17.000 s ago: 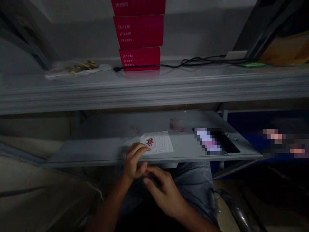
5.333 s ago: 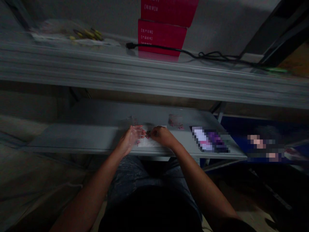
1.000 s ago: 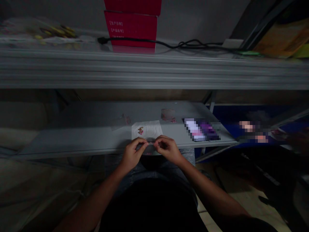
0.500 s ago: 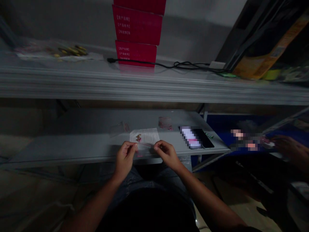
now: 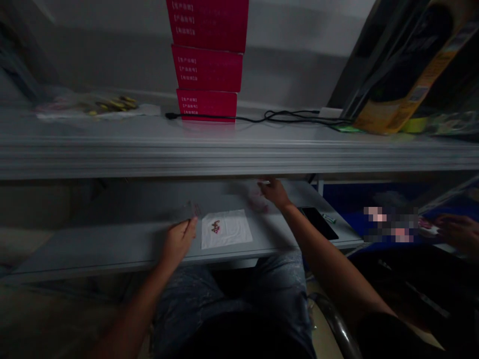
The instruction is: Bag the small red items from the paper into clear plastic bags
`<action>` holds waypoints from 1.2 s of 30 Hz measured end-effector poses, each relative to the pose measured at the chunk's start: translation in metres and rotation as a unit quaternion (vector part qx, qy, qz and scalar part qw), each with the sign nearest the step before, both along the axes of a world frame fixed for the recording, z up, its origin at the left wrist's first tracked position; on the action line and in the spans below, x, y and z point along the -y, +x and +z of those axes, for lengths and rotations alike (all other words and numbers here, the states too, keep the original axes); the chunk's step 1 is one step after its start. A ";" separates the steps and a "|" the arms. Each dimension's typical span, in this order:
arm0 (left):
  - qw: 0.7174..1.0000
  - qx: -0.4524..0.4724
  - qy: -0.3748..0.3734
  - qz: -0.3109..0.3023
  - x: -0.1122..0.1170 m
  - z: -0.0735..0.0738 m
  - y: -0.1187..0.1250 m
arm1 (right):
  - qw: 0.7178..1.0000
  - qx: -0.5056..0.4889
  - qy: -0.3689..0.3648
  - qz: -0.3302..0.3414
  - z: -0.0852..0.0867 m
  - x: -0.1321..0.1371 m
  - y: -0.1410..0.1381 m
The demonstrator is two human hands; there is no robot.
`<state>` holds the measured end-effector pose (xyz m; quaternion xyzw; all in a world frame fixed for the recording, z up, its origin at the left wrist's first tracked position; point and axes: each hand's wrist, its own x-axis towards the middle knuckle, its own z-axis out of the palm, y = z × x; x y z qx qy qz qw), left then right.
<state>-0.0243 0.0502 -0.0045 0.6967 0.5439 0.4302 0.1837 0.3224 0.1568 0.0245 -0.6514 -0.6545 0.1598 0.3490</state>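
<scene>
The lower grey metal shelf (image 5: 112, 249) spans your view, with red cartons (image 5: 205, 55) stacked on the shelf above (image 5: 239, 159). On the lower shelf lies a white pad (image 5: 226, 229) carrying a small pink-and-gold trinket (image 5: 215, 227). Your hands are apart: your right hand (image 5: 275, 193), open, reaches the pad's one o'clock, near a pink-marked clear packet (image 5: 258, 199). Your left hand (image 5: 178, 243) sits at nine o'clock, touching or just below a clear plastic bag (image 5: 189, 210); you cannot tell whether it grips it.
</scene>
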 end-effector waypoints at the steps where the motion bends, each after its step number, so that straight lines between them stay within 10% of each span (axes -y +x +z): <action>1: 0.999 -0.032 0.005 0.012 -0.010 0.002 -0.008 | 0.999 0.029 -0.018 -0.001 -0.002 -0.009 0.006; 7: 0.987 -0.113 0.106 0.043 -0.079 -0.006 -0.046 | 0.983 0.176 -0.038 -0.025 -0.022 -0.012 0.018; 17: 0.965 -0.252 -0.040 -0.064 -0.121 -0.016 -0.046 | 0.985 0.148 0.005 0.088 0.008 0.045 -0.021; 27: 0.964 -0.221 0.110 -0.099 -0.040 0.014 0.012 | 0.953 -0.071 0.050 0.291 0.009 0.114 -0.083; 36: 0.954 -0.245 0.048 -0.167 0.021 -0.009 0.040 | 0.903 -0.129 0.002 0.411 -0.028 0.131 -0.107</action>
